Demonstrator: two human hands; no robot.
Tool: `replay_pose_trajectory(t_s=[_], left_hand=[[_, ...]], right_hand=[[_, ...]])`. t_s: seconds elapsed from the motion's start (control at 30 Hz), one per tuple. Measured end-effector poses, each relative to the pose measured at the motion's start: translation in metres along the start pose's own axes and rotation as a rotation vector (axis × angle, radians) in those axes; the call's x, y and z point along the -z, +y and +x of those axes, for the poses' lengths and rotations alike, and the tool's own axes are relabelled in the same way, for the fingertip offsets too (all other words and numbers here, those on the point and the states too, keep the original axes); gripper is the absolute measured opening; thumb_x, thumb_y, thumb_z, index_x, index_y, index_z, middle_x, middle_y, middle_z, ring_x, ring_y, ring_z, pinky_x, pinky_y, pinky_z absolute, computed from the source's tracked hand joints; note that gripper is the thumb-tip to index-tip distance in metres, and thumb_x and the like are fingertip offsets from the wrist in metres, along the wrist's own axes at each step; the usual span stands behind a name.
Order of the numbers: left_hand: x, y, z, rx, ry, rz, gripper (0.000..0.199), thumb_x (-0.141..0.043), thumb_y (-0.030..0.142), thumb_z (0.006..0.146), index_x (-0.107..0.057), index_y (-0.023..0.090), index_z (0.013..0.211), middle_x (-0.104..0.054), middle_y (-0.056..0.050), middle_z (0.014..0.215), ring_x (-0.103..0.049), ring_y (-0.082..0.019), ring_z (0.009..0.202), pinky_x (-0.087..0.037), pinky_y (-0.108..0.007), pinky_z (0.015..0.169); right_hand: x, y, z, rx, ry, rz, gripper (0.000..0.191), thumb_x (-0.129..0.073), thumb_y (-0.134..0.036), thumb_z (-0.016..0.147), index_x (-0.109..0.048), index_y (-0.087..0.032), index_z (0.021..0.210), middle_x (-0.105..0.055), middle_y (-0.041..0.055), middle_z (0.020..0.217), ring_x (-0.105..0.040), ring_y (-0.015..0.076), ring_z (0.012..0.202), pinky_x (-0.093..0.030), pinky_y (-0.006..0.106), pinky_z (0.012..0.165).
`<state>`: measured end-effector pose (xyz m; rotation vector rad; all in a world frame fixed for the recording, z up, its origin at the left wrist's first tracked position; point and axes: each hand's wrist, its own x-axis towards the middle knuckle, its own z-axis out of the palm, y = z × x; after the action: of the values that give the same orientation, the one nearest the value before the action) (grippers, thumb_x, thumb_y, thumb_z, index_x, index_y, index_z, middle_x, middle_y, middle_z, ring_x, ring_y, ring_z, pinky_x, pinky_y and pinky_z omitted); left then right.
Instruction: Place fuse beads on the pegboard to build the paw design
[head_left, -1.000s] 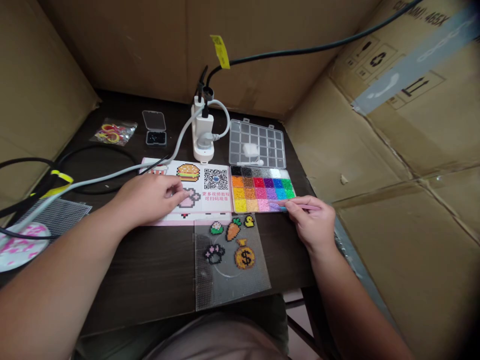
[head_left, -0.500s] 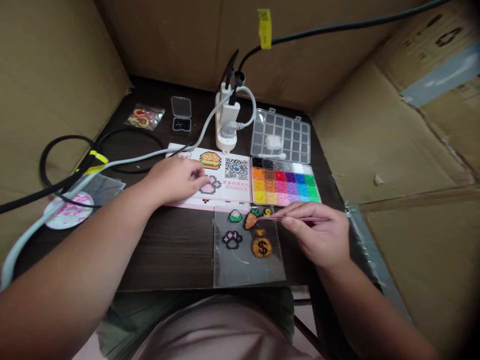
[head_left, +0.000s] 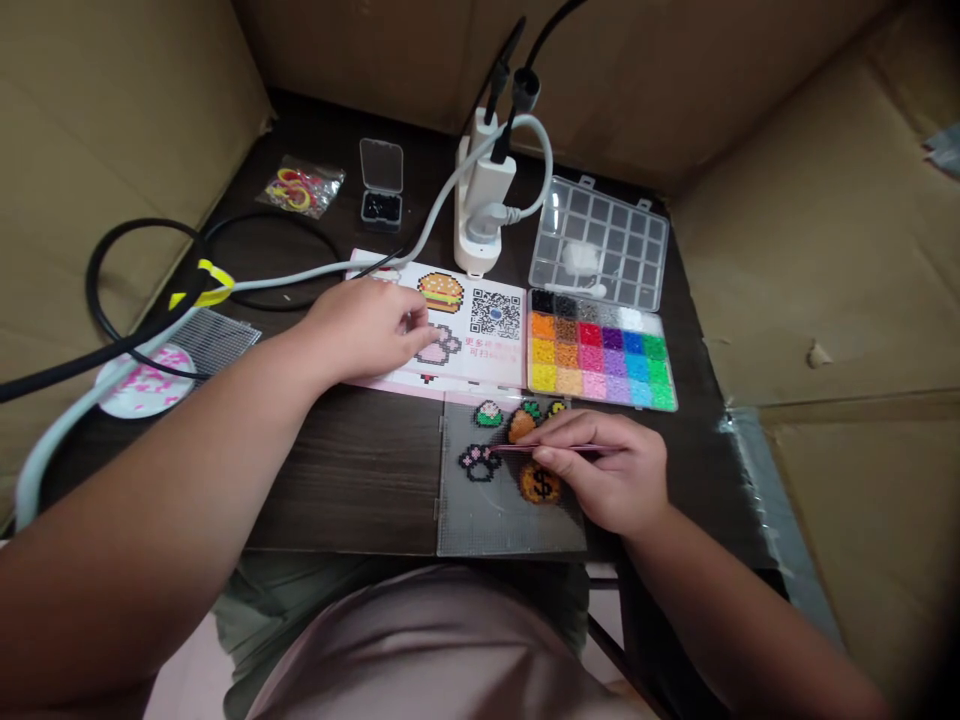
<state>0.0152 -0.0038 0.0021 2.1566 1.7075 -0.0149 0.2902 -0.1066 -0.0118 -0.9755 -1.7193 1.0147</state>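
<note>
My left hand [head_left: 367, 330] rests on the printed pattern sheet [head_left: 487, 345], fingers loosely curled and open. My right hand [head_left: 600, 470] pinches a slim pink pick [head_left: 570, 448] between thumb and fingers, its tip over the bead paw [head_left: 480, 462] on the clear pegboard [head_left: 457, 520], near the sorted bead tray [head_left: 600, 350].

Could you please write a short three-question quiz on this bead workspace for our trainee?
1. True or false: the right hand holds tweezers.
2. Which is nearer the tweezer tips: the paw or the duck?
3. Fill in the blank: the left hand rests on the printed ____.

Key: 1. True. 2. The paw. 3. Pattern card.
</note>
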Motion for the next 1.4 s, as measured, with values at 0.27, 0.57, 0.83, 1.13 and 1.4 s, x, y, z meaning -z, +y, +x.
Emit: replay_pose_trajectory(t_s=[0.27, 0.57, 0.83, 1.13, 1.4], left_hand=[[0.0011, 0.0007, -0.0006, -0.004, -0.009, -0.001, 0.038, -0.057, 0.055, 0.091, -0.079, 0.025, 0.098, -0.076, -0.007, 0.087, -0.066, -0.025, 0.08, -0.038, -0.037, 0.069], [0.0005, 0.0, -0.001, -0.014, 0.0, 0.006, 0.036, -0.059, 0.055, 0.093, -0.079, 0.025, 0.098, -0.078, -0.007, 0.089, -0.068, -0.024, 0.084, -0.037, -0.035, 0.066], [0.0023, 0.0019, -0.0012, -0.001, -0.015, -0.002, 0.037, -0.059, 0.054, 0.092, -0.08, 0.025, 0.099, -0.078, -0.007, 0.09, -0.068, -0.025, 0.085, -0.039, -0.035, 0.071], [0.0024, 0.0023, -0.0027, -0.002, -0.011, 0.021, 0.038, -0.057, 0.055, 0.093, -0.079, 0.025, 0.101, -0.079, -0.007, 0.09, -0.068, -0.024, 0.084, -0.037, -0.034, 0.068], [0.0026, 0.0029, -0.0022, 0.01, -0.008, 0.004, 0.036, -0.06, 0.055, 0.092, -0.08, 0.026, 0.1, -0.08, -0.006, 0.093, -0.069, -0.025, 0.087, -0.039, -0.034, 0.07]], right_hand=[[-0.0023, 0.0008, 0.001, 0.011, -0.009, 0.003, 0.013, -0.084, -0.009, 0.083, -0.08, -0.021, 0.078, -0.085, 0.0071, 0.079, -0.083, 0.0212, 0.07, -0.068, 0.029, 0.066], [-0.0026, -0.0001, 0.0013, -0.042, -0.008, -0.033, 0.013, -0.087, -0.023, 0.086, -0.08, -0.022, 0.075, -0.085, 0.0076, 0.077, -0.082, 0.0225, 0.069, -0.069, 0.033, 0.066], [-0.0027, 0.0001, 0.0014, -0.034, -0.009, 0.0, 0.011, -0.086, -0.017, 0.085, -0.081, -0.022, 0.077, -0.085, 0.0069, 0.079, -0.083, 0.0218, 0.071, -0.069, 0.031, 0.067], [-0.0011, 0.0006, 0.0029, -0.022, -0.045, -0.01, 0.012, -0.087, -0.021, 0.086, -0.08, -0.021, 0.077, -0.085, 0.0083, 0.078, -0.083, 0.0228, 0.07, -0.069, 0.033, 0.067], [-0.0014, 0.0011, 0.0026, -0.053, -0.044, -0.019, 0.015, -0.087, -0.025, 0.086, -0.079, -0.021, 0.074, -0.084, 0.009, 0.077, -0.083, 0.0239, 0.069, -0.069, 0.034, 0.066]])
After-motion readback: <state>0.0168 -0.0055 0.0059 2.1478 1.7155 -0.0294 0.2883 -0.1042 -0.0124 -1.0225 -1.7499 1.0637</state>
